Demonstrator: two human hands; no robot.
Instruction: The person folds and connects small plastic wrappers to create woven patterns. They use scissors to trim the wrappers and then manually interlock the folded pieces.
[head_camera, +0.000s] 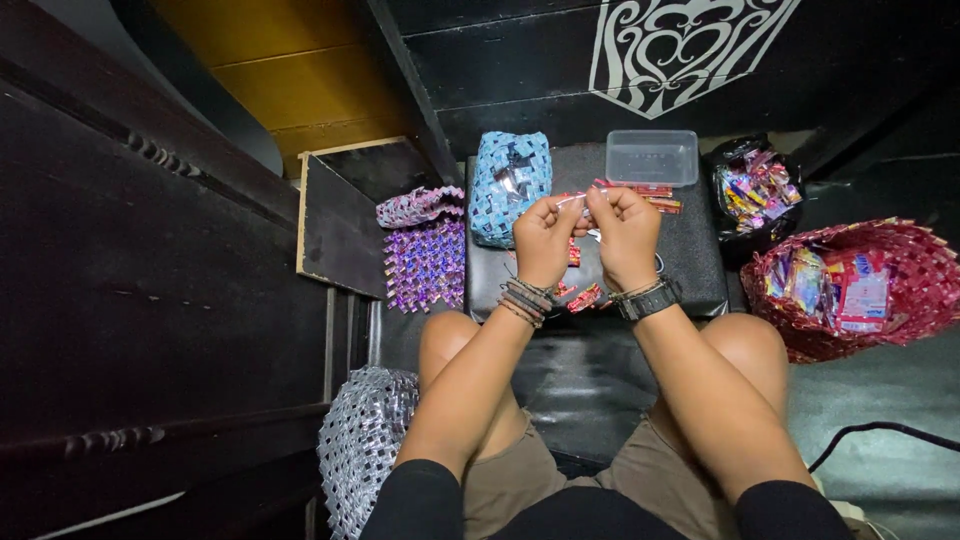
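Wrapper strip (578, 199): small, folded, red/white, pinched between both hands above centre of black worktop (690, 262). Left hand (545, 238): fingers curled together, thumb + fingertips clamped on strip's left end; several bracelets on wrist. Right hand (625, 232): fingers likewise closed, gripping strip's right end; dark watch on wrist. Hands nearly touching, knuckles up.

Under the hands, on worktop: a few loose folded red pieces (584, 297), near front edge. Row of red strips (650, 194) lies just beyond right hand, by a clear plastic container (652, 157) w/ lid on, at rear of worktop. Blue/white woven pouch (510, 185) sits at worktop's rear-left corner, just beside left hand.

Left of worktop, lower level: purple woven mat (425, 262) w/ a pinkish woven piece (418, 206) at its far end. Silver woven panel (362, 450) stands by person's left knee. Right of worktop: black bag (755, 187) full of mixed coloured wrappers; beyond it, larger red woven basket (905, 275) holding more wrappers and packets. Black cable (870, 432) on floor at right.
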